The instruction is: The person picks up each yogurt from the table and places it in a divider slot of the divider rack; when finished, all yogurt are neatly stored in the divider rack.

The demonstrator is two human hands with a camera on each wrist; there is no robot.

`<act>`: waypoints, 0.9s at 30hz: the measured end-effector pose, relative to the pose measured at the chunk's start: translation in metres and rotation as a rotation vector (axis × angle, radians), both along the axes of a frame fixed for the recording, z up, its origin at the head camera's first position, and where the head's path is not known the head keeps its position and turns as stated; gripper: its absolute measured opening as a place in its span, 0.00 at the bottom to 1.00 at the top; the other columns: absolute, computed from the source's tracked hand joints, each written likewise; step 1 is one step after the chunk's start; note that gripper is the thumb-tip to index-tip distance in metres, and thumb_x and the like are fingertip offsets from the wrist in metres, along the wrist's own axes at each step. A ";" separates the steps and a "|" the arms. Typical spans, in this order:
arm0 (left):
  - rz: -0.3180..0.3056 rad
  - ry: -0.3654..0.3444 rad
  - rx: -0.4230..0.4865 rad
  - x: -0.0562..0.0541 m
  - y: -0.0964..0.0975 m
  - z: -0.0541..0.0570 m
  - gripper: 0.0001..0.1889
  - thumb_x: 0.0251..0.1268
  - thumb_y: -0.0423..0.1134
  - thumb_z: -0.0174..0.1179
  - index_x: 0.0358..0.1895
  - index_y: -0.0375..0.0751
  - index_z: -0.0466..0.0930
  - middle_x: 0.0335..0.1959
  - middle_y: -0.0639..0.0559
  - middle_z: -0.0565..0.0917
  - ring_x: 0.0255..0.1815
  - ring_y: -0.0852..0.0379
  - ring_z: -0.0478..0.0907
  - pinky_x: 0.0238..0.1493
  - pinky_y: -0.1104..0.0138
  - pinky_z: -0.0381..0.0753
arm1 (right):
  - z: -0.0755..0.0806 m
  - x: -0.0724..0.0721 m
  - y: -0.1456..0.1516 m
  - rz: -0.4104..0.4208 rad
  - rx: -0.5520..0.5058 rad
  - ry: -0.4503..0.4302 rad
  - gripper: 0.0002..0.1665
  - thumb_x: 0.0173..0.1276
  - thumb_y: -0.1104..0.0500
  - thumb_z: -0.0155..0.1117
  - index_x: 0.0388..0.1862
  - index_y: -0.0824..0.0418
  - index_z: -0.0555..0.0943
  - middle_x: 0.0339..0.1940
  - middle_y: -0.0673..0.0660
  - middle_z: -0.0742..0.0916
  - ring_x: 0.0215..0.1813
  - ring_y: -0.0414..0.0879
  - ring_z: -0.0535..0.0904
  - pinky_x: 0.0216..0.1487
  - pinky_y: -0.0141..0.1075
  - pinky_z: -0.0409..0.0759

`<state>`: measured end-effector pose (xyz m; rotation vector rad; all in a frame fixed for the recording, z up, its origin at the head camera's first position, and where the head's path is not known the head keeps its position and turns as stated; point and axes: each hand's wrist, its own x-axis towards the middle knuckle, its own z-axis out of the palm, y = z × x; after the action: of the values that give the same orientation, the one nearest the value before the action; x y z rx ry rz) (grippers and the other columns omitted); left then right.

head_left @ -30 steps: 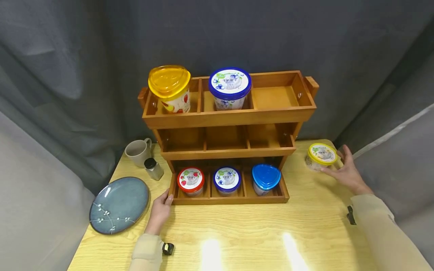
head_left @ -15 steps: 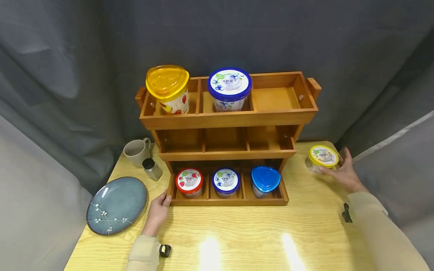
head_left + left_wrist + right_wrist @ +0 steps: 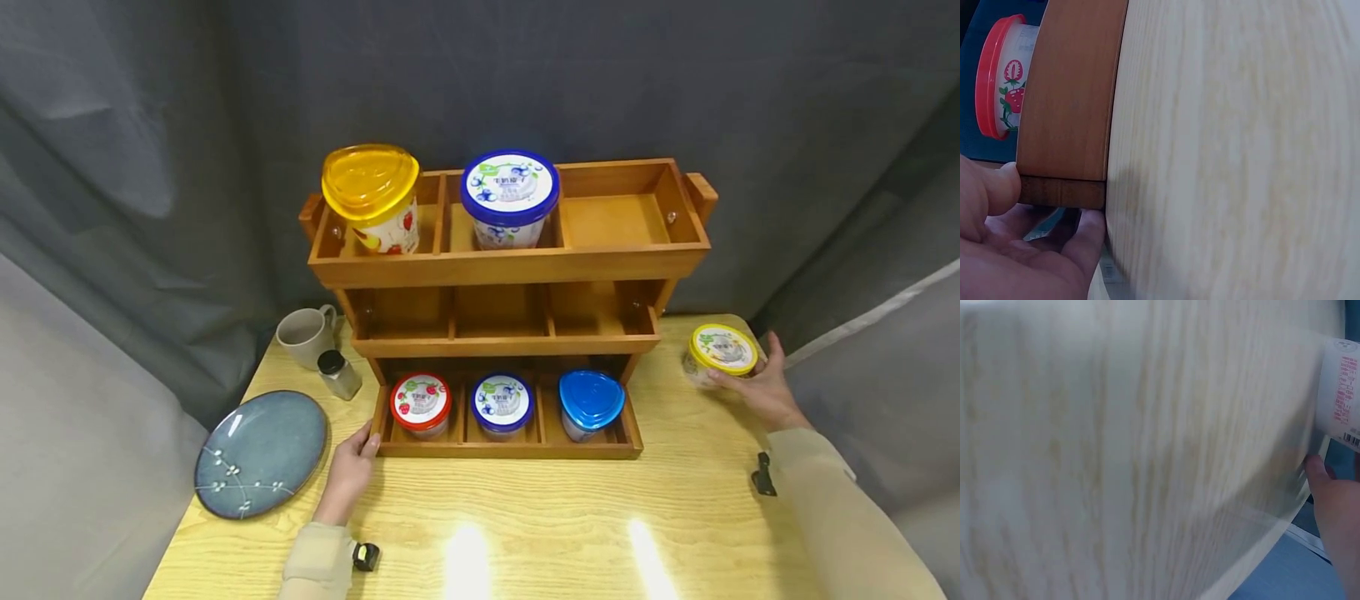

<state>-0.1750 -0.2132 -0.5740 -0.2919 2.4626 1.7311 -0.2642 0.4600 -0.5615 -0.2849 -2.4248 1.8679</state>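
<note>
At the lower left corner of a three-tier wooden rack [image 3: 510, 450], my left hand [image 3: 348, 475] grips the bottom tier's edge. The left wrist view shows the thumb over the wood [image 3: 1066, 94] and the fingers beneath. On the right of the table, my right hand [image 3: 761, 392] is spread round a yellow-lidded tub [image 3: 723, 348], thumb at the near side and fingers at the far right. In the right wrist view the thumb [image 3: 1319, 475] is close to the white printed wall of the tub [image 3: 1341, 394], with a small gap showing.
The top tier bears an orange-lidded cup [image 3: 372, 187] and a large blue-lidded tub [image 3: 510, 196]. Below sit a red-lidded tub [image 3: 421, 402], a blue-lidded tub [image 3: 502, 404] and a blue-capped cup [image 3: 591, 402]. A mug [image 3: 306, 337], a black-capped jar [image 3: 340, 375] and a blue plate [image 3: 262, 454] stand left.
My right hand has come closer round the yellow-lidded tub, narrowing the gap between fingers and lid. The left hand keeps its grip on the rack; the head view has shifted slightly.
</note>
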 end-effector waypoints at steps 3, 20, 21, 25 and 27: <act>0.001 0.004 0.004 0.001 0.000 0.000 0.27 0.80 0.38 0.47 0.75 0.30 0.57 0.69 0.29 0.66 0.70 0.35 0.64 0.69 0.47 0.63 | -0.001 0.002 -0.001 0.004 0.058 -0.015 0.69 0.69 0.58 0.68 0.78 0.48 0.20 0.78 0.73 0.43 0.78 0.51 0.46 0.72 0.27 0.52; -0.004 0.035 -0.001 0.000 0.000 -0.002 0.27 0.80 0.38 0.47 0.75 0.29 0.58 0.69 0.29 0.67 0.69 0.35 0.65 0.68 0.46 0.64 | -0.004 0.015 -0.012 -0.040 0.180 0.029 0.61 0.68 0.54 0.69 0.81 0.56 0.35 0.74 0.67 0.54 0.72 0.53 0.57 0.65 0.24 0.60; -0.007 0.035 -0.003 0.000 0.000 -0.002 0.27 0.81 0.39 0.47 0.75 0.29 0.58 0.69 0.29 0.67 0.69 0.35 0.65 0.68 0.46 0.65 | -0.003 0.017 -0.011 -0.046 0.193 0.019 0.61 0.68 0.53 0.69 0.81 0.56 0.35 0.75 0.67 0.54 0.71 0.54 0.57 0.66 0.25 0.60; 0.002 0.028 0.000 0.000 0.001 -0.003 0.27 0.80 0.39 0.47 0.75 0.31 0.58 0.70 0.30 0.67 0.69 0.35 0.65 0.68 0.46 0.65 | -0.003 0.024 -0.012 -0.049 0.219 0.006 0.62 0.67 0.51 0.70 0.82 0.56 0.35 0.75 0.69 0.55 0.72 0.57 0.56 0.73 0.40 0.58; 0.012 0.025 0.001 0.000 0.000 -0.003 0.26 0.80 0.38 0.48 0.75 0.31 0.59 0.70 0.31 0.67 0.69 0.35 0.65 0.68 0.46 0.65 | -0.004 0.030 -0.014 -0.043 0.255 0.008 0.63 0.67 0.50 0.70 0.82 0.58 0.35 0.75 0.70 0.55 0.71 0.60 0.56 0.73 0.47 0.58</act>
<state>-0.1753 -0.2128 -0.5773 -0.2879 2.4825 1.7508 -0.2338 0.4459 -0.5651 -0.3091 -2.5918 1.5166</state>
